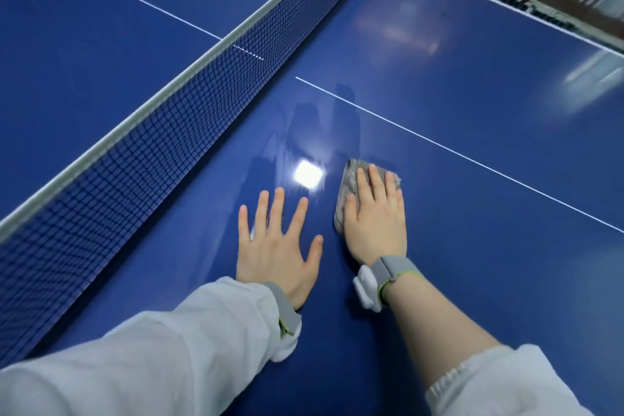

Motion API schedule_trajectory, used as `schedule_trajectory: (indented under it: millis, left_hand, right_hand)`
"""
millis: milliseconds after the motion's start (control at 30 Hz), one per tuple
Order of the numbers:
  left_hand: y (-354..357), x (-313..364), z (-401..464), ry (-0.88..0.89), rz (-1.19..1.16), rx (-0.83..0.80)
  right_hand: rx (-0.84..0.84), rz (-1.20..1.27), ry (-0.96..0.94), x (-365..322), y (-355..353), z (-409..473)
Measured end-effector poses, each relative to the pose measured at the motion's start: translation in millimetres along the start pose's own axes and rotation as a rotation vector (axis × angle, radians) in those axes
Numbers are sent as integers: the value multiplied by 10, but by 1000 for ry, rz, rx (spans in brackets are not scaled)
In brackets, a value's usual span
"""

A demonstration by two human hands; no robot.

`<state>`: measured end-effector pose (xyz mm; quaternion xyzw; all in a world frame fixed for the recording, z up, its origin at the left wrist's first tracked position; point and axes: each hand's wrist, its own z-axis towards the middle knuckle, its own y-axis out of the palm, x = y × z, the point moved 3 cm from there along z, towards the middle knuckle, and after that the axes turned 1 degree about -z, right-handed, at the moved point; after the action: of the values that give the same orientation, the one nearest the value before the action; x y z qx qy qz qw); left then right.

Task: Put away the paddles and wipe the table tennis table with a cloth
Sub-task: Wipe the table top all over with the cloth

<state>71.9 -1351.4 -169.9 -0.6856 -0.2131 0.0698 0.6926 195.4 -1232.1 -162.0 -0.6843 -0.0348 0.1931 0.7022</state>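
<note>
The blue table tennis table fills the view. A folded grey cloth lies flat on the near half, a short way from the net. My right hand presses down on it with straight fingers, covering most of it. My left hand rests flat on the bare table just left of the cloth, fingers spread. No paddles are in view.
The dark net with its white top band runs diagonally from lower left to upper right, left of both hands. A white centre line crosses the table beyond the cloth. The table's far edge borders room clutter at upper right.
</note>
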Motion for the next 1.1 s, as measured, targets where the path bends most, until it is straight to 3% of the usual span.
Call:
schedule_trajectory:
  millis: [333, 500, 600, 700, 900, 1100]
  left_hand:
    - [-103, -44, -27, -13, -69, -77]
    - [-235, 15, 81, -49, -160, -36]
    - [-246, 59, 229, 18, -197, 47]
    - [-180, 84, 374, 50, -167, -9]
    - [-32, 252, 496, -150, -136, -32]
    - [108, 314, 495, -175, -33, 87]
  right_hand:
    - [-15, -14, 50, -445, -57, -2154]
    - [2, -74, 74, -488, -65, -2310]
    - [-19, -92, 20, -425, -89, -2087]
    - [-68, -97, 4, -285, -85, -1700]
    - [-28, -67, -22, -52, 11, -258]
    - [-79, -31, -70, 20, 89, 1116]
